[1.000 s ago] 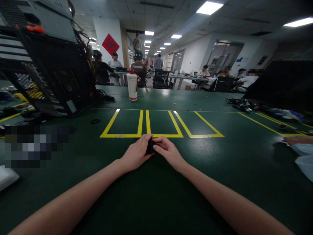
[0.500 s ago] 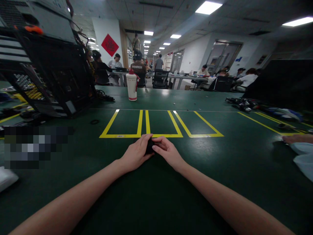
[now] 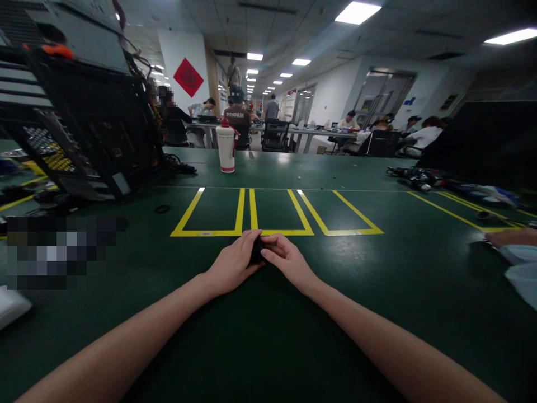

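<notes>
My left hand [image 3: 232, 263] and my right hand [image 3: 287, 260] meet on the dark green table [image 3: 268, 336], just in front of the yellow taped boxes [image 3: 272, 215]. Both hands curl their fingers round a small black object [image 3: 257, 250] held between them. Most of that object is hidden by the fingers, so I cannot name it. Both forearms rest low over the table.
A white bottle with a red cap [image 3: 226, 148] stands beyond the taped boxes. A black open equipment rack [image 3: 84, 123] fills the far left. Cables and tools [image 3: 423, 179] lie at the right. Another person's sleeve and hand [image 3: 514, 252] rest at the right edge. People sit at distant desks.
</notes>
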Action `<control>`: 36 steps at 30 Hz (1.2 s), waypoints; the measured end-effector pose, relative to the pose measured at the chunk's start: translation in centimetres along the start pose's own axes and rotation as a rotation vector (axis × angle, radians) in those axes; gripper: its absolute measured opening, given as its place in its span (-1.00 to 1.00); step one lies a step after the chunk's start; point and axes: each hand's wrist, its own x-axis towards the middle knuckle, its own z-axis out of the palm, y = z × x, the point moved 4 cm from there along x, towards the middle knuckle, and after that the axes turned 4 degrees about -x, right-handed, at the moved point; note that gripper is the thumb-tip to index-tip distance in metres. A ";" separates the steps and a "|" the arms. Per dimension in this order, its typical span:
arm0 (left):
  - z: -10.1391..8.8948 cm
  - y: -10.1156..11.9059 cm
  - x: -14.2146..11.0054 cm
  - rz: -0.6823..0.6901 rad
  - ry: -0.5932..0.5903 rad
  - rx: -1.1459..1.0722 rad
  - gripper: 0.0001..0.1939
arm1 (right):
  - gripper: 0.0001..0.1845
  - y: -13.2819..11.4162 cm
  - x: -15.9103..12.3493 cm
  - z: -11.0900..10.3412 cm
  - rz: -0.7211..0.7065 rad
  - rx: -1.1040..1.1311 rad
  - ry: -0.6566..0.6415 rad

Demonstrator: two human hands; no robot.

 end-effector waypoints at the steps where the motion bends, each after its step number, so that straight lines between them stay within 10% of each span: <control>1: 0.0 0.0 0.0 0.000 0.002 0.002 -0.39 | -0.76 0.1 0.0 0.0 -0.001 -0.005 0.004; 36: -0.2 0.1 -0.1 -0.002 -0.019 0.011 -0.39 | -0.74 0.5 0.2 -0.1 0.027 -0.024 0.002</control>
